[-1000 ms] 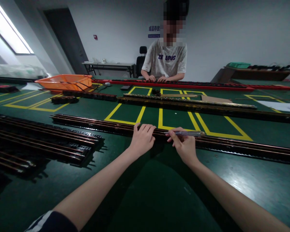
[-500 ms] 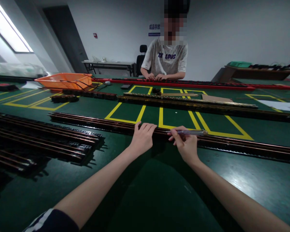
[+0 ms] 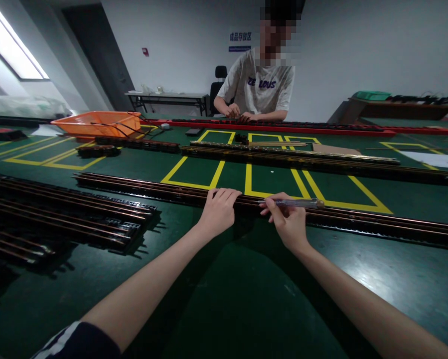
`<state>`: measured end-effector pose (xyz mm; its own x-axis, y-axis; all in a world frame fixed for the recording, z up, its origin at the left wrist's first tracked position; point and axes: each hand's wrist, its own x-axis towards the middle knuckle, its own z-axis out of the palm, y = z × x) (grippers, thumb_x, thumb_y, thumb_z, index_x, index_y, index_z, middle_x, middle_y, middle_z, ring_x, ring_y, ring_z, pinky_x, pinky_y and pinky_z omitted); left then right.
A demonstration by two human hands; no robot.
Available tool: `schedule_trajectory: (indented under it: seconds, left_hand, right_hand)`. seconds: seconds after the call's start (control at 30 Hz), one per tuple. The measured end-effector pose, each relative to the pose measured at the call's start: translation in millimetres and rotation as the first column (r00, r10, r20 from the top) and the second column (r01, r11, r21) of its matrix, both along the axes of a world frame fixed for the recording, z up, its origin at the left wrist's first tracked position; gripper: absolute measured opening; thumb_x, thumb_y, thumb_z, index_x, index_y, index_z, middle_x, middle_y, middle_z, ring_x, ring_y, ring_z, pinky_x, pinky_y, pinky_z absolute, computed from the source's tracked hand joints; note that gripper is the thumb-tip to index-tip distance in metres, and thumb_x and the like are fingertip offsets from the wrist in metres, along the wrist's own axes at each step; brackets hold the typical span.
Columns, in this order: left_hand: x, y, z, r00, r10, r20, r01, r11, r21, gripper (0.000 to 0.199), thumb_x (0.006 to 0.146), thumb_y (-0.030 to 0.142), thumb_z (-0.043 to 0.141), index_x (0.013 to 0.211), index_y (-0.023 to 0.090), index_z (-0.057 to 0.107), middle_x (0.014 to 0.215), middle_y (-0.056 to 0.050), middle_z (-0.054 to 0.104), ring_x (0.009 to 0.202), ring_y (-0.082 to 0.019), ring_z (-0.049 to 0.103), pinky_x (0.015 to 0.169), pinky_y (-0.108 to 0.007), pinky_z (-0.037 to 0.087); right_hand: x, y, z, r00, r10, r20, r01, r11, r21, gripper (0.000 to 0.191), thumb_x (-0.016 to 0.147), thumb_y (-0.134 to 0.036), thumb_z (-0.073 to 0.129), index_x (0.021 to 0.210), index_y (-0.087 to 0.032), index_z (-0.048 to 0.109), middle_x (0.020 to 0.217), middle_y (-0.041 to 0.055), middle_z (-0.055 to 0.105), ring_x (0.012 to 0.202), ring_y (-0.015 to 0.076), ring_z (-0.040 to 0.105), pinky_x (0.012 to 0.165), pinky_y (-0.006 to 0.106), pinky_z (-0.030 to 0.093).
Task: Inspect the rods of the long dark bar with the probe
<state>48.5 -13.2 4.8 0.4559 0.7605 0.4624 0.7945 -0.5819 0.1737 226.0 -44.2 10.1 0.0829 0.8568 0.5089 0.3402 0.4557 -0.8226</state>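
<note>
A long black rail with copper-coloured strips point(image 3: 358, 219) lies across the green table point(image 3: 224, 309) in front of me. My left hand point(image 3: 221, 209) rests over the rail near its middle, its fingers curled over and wrapped on the rail's edge. To the right, my right hand point(image 3: 289, 219) pinches a slim, clear pen-like tool point(image 3: 302, 203) between thumb and fingers. The tool lies nearly level, with its tip pointing left, close above the rail. Whether the tip touches the rail cannot be made out.
More black rails point(image 3: 59, 209) lie at the left. Beyond my hands are yellow tape outlines, another long rail point(image 3: 283, 158), an orange basket point(image 3: 96, 122) and a cardboard piece point(image 3: 336, 149). Across the table a person point(image 3: 263, 87) works at a red rail point(image 3: 358, 130).
The person across the table has shifted slightly right and raised one hand a little. My hands and the tool hold nearly the same place, and the view has tilted slightly.
</note>
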Motion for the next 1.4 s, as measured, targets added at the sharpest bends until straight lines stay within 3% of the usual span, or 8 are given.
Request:
schedule_trajectory:
  seconds: [0.3,0.6,1.4]
  left_hand:
    - [1.9,-1.6,3.7,1.0,0.005,0.015,-0.005,1.0,-0.02,0.03,0.082,0.023,0.045,0.11,0.015,0.055,0.112,-0.008,0.063,0.107,-0.021,0.053,0.097,-0.041,0.031]
    - [5.8,1.7,-0.3,0.995,0.078,-0.067,-0.076,0.997,0.032,0.034,0.086,0.038,0.047,0.108,0.014,0.054,0.107,-0.009,0.062,0.101,-0.025,0.054,0.089,-0.043,0.034]
    - [6.0,-1.7,0.9,0.993,0.111,-0.025,-0.109,0.99,0.085,0.024,0.083,0.03,0.05,0.103,0.018,0.057,0.109,-0.007,0.063,0.103,-0.024,0.053,0.096,-0.044,0.031]
  right_hand:
    - [-1.2,1.4,-1.5,1.0,-0.007,-0.026,0.007,1.0,-0.007,0.017,0.083,-0.032,0.056,0.075,-0.017,0.058,0.07,0.0043,0.066,0.055,0.0132,0.062,0.046,0.023,0.047]
    - [-0.4,0.2,-0.8,1.0,-0.001,-0.003,0.001,1.0,-0.009,0.017,0.083,-0.033,0.056,0.076,-0.018,0.058,0.072,0.0043,0.066,0.055,0.0132,0.063,0.047,0.023,0.048]
    - [-1.9,0.5,-2.1,1.0,0.011,0.023,-0.011,1.0,-0.006,0.016,0.083,-0.032,0.056,0.078,-0.018,0.059,0.071,0.004,0.066,0.056,0.0134,0.063,0.047,0.024,0.048]
